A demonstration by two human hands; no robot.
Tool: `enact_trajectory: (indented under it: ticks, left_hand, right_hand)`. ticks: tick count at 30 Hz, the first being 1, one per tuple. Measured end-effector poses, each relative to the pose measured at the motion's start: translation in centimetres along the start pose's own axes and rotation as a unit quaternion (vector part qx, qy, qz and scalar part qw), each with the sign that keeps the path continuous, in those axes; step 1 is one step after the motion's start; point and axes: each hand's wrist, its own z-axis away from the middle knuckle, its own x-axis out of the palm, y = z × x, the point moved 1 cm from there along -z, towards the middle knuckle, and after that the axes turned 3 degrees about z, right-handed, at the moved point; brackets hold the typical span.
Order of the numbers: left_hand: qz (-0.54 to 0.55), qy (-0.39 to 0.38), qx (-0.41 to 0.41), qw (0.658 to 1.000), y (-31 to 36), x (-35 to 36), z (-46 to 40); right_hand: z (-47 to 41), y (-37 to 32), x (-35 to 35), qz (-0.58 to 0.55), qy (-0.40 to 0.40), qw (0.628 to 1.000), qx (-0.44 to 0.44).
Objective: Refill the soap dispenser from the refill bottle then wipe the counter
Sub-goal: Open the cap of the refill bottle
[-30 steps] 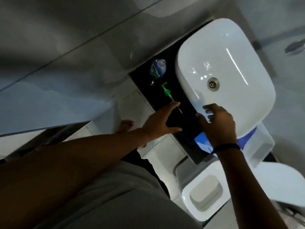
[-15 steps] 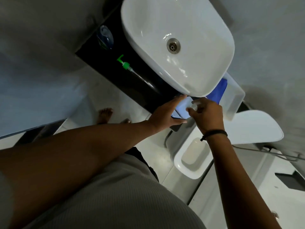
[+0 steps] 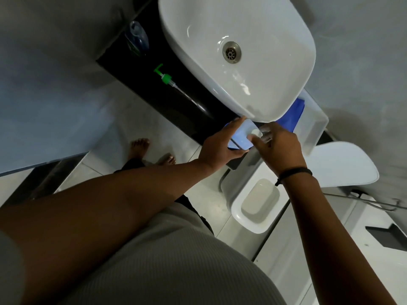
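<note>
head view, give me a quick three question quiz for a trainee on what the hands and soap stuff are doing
1. True or false: the green pump head lies on the black counter, apart from both hands.
2. Which hand twists at the white cap of the light blue refill bottle? A) left hand B) right hand
3. Fill in: the blue cloth sits in a clear ____ beside the white sink.

Key: 1 true; 2 B, its fingers are at the cap while the left hand steadies the body; 3 container.
</note>
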Motion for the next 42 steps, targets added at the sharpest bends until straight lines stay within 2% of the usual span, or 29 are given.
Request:
enact_trajectory:
  ticks: [5, 10, 15, 19, 23, 27, 32, 36, 38, 42]
  left_hand:
    - [-0.005, 0.007, 0.003, 1.000, 0.0, -0.1, 0.3]
    - [-0.013, 0.012, 0.012, 1.000, -0.4, -0.2, 0.6]
    - [-0.012, 0.021, 0.026, 0.999, -0.7, -0.3, 0.8]
    - [-0.027, 0.035, 0.039, 0.998, -0.8, -0.3, 0.8]
    - [-0.014, 0.046, 0.032, 0.998, -0.6, -0.5, 1.0]
    - [-0.029, 0.061, 0.051, 0.996, -0.5, -0.4, 1.0]
    - [-0.022, 0.055, 0.044, 0.997, -0.6, -0.5, 1.1]
    - [-0.029, 0.084, 0.066, 0.994, -0.6, -0.4, 1.1]
    - [-0.031, 0.087, 0.061, 0.994, -0.7, -0.4, 1.0]
    - [-0.024, 0.070, 0.020, 0.997, -0.7, -0.5, 1.1]
  right_hand:
    - [-0.4, -0.9, -0.1, 0.054, -0.044, 0.994, -0.087]
    - [-0.7, -1.1, -0.6, 0.056, -0.030, 0.997, -0.035]
    - [-0.4, -1.6, -0.8, 0.063, -0.073, 0.988, -0.117]
    - [-0.2, -1.6, -0.4, 0.062, -0.048, 0.996, -0.049]
    - [0.1, -1.7, 0.0, 0.073, -0.074, 0.990, -0.095]
    - [-0.1, -1.7, 0.2, 0.058, -0.060, 0.995, -0.057]
    - [-0.2, -2.1, 0.5, 0.069, -0.079, 0.991, -0.084]
    - [-0.2, -2.2, 0.1, 0.084, -0.034, 0.990, -0.106]
    - [0.1, -1.6, -0.4, 0.026, 0.016, 0.994, -0.107]
    - [1.4, 1.8, 0.5, -0.164, 0.146, 0.975, 0.025]
